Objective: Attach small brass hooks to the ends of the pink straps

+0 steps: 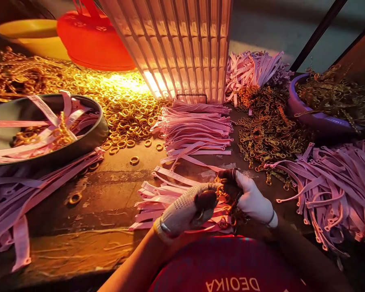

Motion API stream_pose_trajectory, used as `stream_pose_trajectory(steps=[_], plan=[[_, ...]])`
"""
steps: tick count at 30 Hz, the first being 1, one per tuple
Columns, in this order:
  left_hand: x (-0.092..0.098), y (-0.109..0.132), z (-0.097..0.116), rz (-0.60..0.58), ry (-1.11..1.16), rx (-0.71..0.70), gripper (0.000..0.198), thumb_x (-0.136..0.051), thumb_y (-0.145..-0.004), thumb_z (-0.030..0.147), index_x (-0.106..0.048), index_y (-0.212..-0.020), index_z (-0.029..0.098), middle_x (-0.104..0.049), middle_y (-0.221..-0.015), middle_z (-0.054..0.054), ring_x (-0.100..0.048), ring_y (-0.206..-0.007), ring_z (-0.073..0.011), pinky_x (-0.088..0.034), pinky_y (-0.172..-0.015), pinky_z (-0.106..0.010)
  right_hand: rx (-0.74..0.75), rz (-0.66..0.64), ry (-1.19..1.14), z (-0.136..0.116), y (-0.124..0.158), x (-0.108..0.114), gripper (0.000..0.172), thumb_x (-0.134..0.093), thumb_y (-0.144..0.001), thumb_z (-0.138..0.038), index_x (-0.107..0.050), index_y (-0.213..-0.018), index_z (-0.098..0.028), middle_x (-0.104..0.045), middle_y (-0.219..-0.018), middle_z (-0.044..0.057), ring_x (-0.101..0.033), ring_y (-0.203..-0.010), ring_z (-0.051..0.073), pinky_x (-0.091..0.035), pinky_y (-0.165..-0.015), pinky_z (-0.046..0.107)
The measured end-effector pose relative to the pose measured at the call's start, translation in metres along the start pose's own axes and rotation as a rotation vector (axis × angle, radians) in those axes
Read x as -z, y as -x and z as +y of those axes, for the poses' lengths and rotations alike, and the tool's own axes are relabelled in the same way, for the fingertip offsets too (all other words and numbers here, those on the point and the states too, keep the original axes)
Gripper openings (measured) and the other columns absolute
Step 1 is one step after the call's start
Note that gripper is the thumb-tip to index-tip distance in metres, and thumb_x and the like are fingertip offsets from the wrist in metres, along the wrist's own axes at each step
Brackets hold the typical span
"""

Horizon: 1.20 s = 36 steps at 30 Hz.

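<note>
My left hand (190, 209), in a glove with dark fingertips, is closed over a stack of pink straps (161, 198). What its fingers hold is hidden. My right hand (254, 198), in a white glove with dark fingertips, pinches the end of a single pink strap (200, 163), which runs back left to the pile behind. Small gold-coloured metal pieces (223, 190) show between the two hands, against the fingers; their exact kind is hard to make out.
Gold rings (124, 117) are heaped at the back left beside a grey-green bowl (101, 125) holding straps and chain. Short chains (261, 138) lie right of the middle strap pile (197, 125). More straps (334, 190) lie far right, below a purple basin (316, 117). A ribbed panel (182, 44) stands behind.
</note>
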<state>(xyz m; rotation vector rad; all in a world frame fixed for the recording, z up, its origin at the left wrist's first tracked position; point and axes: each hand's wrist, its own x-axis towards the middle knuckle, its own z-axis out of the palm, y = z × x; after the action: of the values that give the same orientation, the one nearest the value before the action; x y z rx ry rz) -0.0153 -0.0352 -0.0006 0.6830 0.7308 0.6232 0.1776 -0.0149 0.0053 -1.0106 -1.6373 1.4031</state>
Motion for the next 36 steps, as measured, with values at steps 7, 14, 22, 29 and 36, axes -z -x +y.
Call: stream_pose_trajectory(steps=[7,14,22,29,36], plan=[[-0.009,0.014,-0.024,0.133,0.071,-0.045,0.035,-0.069,-0.085,0.048,-0.057,-0.077,0.016,-0.040,-0.051,0.007,-0.027,-0.040,-0.0032,-0.019,-0.038,-0.016,0.101,0.060,-0.022,-0.003,0.021,-0.018,0.028,-0.063,-0.092,-0.025,-0.063,-0.120,-0.019,-0.071,-0.107,0.005,-0.066,-0.096,0.015,-0.053,-0.089,0.026],[-0.028,0.033,-0.031,0.085,-0.084,-0.139,0.030,-0.069,-0.087,0.044,-0.058,-0.082,0.016,-0.043,-0.061,0.004,-0.030,-0.048,-0.0050,-0.021,-0.043,-0.019,0.213,0.110,0.284,-0.006,0.042,-0.025,0.032,-0.059,-0.091,-0.018,-0.061,-0.123,-0.019,-0.072,-0.103,0.008,-0.068,-0.090,0.019,-0.055,-0.086,0.032],[-0.018,0.033,-0.037,0.162,0.231,-0.164,0.014,-0.067,-0.087,0.028,-0.063,-0.087,0.014,-0.042,-0.053,0.007,-0.025,-0.037,-0.0029,-0.017,-0.032,-0.015,0.305,0.195,0.276,-0.013,0.041,-0.028,0.028,-0.057,-0.094,-0.022,-0.063,-0.122,-0.023,-0.072,-0.109,0.008,-0.068,-0.095,0.020,-0.056,-0.088,0.034],[0.004,0.038,-0.033,0.139,0.707,-0.003,0.022,-0.061,-0.091,0.030,-0.066,-0.095,0.009,-0.071,-0.087,-0.012,-0.066,-0.059,-0.0146,-0.040,-0.033,-0.016,-0.006,0.241,-0.317,-0.008,0.023,-0.034,0.030,-0.078,-0.080,-0.034,-0.068,-0.105,-0.022,-0.070,-0.094,0.002,-0.061,-0.075,0.013,-0.053,-0.067,0.024],[-0.017,0.022,-0.048,0.280,0.654,-0.051,0.023,-0.080,-0.077,0.019,-0.064,-0.093,0.013,-0.058,-0.065,0.002,-0.051,-0.046,-0.0045,-0.029,-0.032,-0.010,0.089,0.355,-0.262,0.011,0.016,-0.054,0.029,-0.073,-0.084,-0.028,-0.068,-0.112,-0.025,-0.071,-0.104,0.003,-0.065,-0.088,0.015,-0.056,-0.084,0.031]])
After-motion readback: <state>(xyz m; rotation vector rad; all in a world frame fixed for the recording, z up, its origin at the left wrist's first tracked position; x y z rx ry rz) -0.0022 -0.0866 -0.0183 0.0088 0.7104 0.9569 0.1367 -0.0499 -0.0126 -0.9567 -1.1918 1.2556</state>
